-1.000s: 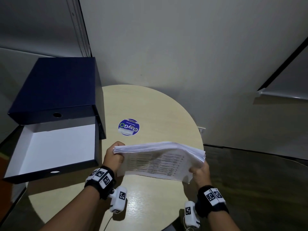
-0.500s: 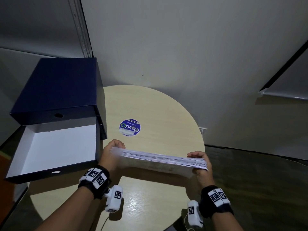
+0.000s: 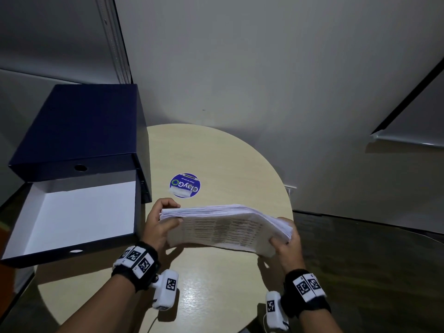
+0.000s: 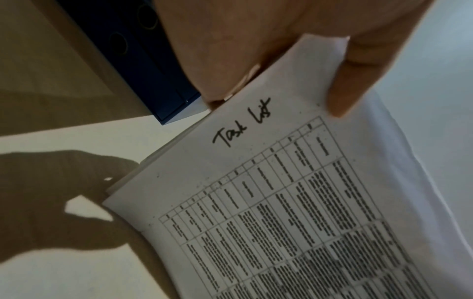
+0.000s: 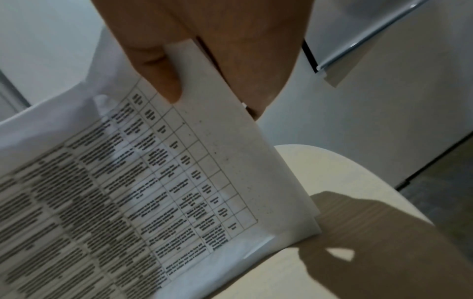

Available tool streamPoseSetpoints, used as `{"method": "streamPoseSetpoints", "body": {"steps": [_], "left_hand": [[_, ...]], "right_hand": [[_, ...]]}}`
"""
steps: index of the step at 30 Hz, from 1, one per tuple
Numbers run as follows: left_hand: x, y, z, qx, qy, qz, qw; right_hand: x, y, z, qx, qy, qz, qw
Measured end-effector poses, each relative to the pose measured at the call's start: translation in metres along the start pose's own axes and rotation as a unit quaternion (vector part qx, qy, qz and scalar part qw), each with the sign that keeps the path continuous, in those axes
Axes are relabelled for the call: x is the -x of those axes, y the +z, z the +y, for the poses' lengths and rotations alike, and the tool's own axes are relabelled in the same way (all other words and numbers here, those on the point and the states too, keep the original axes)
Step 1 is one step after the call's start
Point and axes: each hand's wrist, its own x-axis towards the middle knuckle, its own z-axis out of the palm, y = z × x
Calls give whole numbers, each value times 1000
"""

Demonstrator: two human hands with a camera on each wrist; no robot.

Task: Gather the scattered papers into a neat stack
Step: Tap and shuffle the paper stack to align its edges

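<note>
Head view shows the stack (image 3: pixel 225 227) held between both hands above the near half of the table (image 3: pixel 216 152), its long axis running left to right across the person's front. The left hand (image 3: pixel 158 227) grips the left short end and the right hand (image 3: pixel 287 246) grips the right short end, so neither is nearer; the papers span the gap between them. The stack is tipped, far long edge up and near edge hanging lower, so the printed face looks back toward the person.

Left wrist view has the thumb (image 4: pixel 345 89) pressed on the printed sheet beside the handwritten heading, with the other fingers curled behind the stack. Right wrist view shows the same kind of pinch: thumb (image 5: pixel 163 76) on the printed face, fingers wrapped behind the end.

The sheet edges look fanned and uneven, most at the right end, so I would judge the squaring-up unfinished. The lower long edge hangs over bare tabletop, and whether it touches the wood I cannot tell. Tapping that edge down looks the natural way to even it.

An open blue box (image 3: pixel 72 212) sits just left of the left hand, and a round sticker (image 3: pixel 185 186) lies on the table beyond the stack.
</note>
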Motion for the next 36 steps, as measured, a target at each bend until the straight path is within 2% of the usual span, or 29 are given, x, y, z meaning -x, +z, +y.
{"method": "streamPoseSetpoints", "body": {"steps": [2,4,8,14,19,24,32,36], "left_hand": [[2,-4,-1,-9,17,-9,1000],[2,-2,2,-9,21,11,1000],[-2,2,2,-42,4,71,997],[-8,5,-5,-61,-14,99,993],[-9,6,-3,-15,-30,103,994],[-8,4,-3,-33,-34,96,994],[-10,2,-6,-36,-33,83,995],[-11,4,-4,-41,-25,87,995]], "right_hand": [[2,1,5,-6,-27,17,999],[1,6,6,-13,-54,63,996],[-1,20,2,-16,-22,141,990],[-7,21,-2,-1,-25,187,982],[-8,24,-5,3,-48,185,982],[-12,21,-2,6,-57,193,979],[-14,18,-2,22,-65,164,984],[-17,18,-1,19,-62,180,981]]}}
